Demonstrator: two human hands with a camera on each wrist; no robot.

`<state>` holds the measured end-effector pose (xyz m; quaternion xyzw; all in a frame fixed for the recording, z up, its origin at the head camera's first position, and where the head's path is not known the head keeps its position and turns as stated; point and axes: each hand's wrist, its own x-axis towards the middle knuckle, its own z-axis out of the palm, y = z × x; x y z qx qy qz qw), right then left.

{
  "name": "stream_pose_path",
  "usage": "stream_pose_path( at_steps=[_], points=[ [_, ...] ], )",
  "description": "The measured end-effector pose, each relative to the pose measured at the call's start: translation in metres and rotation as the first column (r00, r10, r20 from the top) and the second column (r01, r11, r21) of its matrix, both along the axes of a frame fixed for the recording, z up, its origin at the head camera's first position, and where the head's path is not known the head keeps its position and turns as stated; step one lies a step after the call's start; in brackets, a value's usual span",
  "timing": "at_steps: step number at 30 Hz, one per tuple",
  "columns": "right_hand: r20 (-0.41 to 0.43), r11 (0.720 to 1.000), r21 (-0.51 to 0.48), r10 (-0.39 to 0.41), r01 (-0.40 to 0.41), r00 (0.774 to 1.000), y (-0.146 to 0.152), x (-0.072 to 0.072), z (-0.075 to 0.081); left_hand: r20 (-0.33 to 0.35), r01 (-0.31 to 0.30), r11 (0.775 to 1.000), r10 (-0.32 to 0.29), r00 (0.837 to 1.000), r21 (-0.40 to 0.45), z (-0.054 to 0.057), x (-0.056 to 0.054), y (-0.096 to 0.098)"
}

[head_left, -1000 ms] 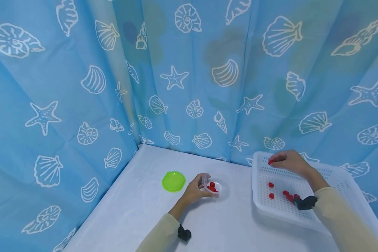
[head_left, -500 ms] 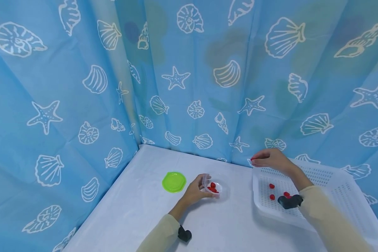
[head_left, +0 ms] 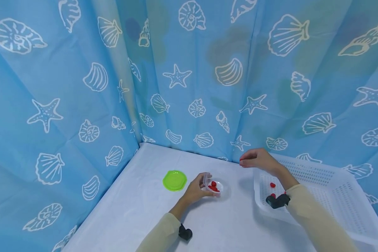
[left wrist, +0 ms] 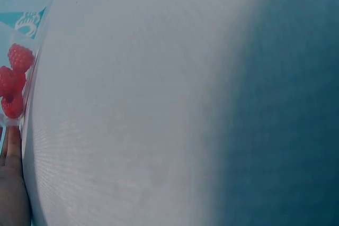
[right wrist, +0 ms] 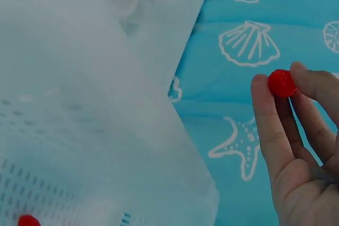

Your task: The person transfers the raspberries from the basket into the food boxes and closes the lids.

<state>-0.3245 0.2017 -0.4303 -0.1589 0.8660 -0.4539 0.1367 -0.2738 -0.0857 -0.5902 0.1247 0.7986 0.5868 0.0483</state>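
Observation:
My left hand (head_left: 194, 190) grips the side of a small clear plastic container (head_left: 222, 188) on the table. Several red raspberries (head_left: 214, 184) lie inside it; the left wrist view shows their bumpy skin through the clear wall, beside my fingers (left wrist: 14, 146). Between thumb and fingertips, my right hand (right wrist: 299, 146) pinches one raspberry (right wrist: 282, 83). In the head view that right hand (head_left: 260, 161) is in the air just past the left rim of the white basket, to the right of the container, and mostly covers its raspberry.
The white perforated basket (head_left: 340, 189) stands on the right, with loose raspberries (head_left: 272, 184) on its floor, some hidden by my right wrist. A bright green lid (head_left: 174, 180) lies left of the container. Blue shell-print curtains (head_left: 176, 42) hang behind the white-covered table (head_left: 138, 199).
My right hand has moved left with the raspberry, from over the basket to beyond its left rim. My left hand stays on the container.

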Motion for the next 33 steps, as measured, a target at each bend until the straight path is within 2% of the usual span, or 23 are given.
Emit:
stream_pose_path(
  at_steps=[3, 7, 17, 22, 26, 30, 33],
  points=[
    [-0.019, 0.999, 0.031, -0.009, 0.01, 1.0, -0.005, 0.002, -0.004, 0.0, -0.001, 1.0, 0.001, 1.0, -0.004, -0.001, 0.0, 0.001],
    [0.0, 0.999, 0.033, -0.023, 0.023, 1.0, -0.011, 0.005, -0.011, 0.011, -0.004, 1.0, 0.004, 1.0, -0.012, -0.002, 0.001, 0.002],
    [0.059, 0.992, -0.119, 0.054, -0.047, 0.997, -0.039, 0.009, -0.028, 0.027, -0.019, 1.0, 0.02, 0.999, -0.023, -0.002, 0.005, 0.003],
    [0.092, 0.983, -0.165, 0.094, -0.077, 0.991, -0.059, 0.008, -0.037, 0.037, -0.031, 1.0, 0.031, 0.999, -0.005, 0.0, 0.008, 0.001],
    [0.081, 0.988, -0.143, 0.067, -0.055, 0.995, -0.067, 0.009, -0.044, 0.024, -0.008, 1.0, 0.008, 1.0, 0.006, 0.001, 0.008, 0.002],
    [0.083, 0.994, -0.1, 0.057, -0.049, 0.995, -0.074, 0.01, -0.052, 0.016, -0.02, 1.0, 0.02, 1.0, -0.019, 0.003, 0.007, 0.003],
    [0.088, 0.996, -0.071, 0.053, -0.047, 0.995, -0.079, 0.01, -0.058, 0.003, -0.019, 1.0, 0.019, 1.0, -0.007, 0.004, 0.005, 0.003]
  ],
)
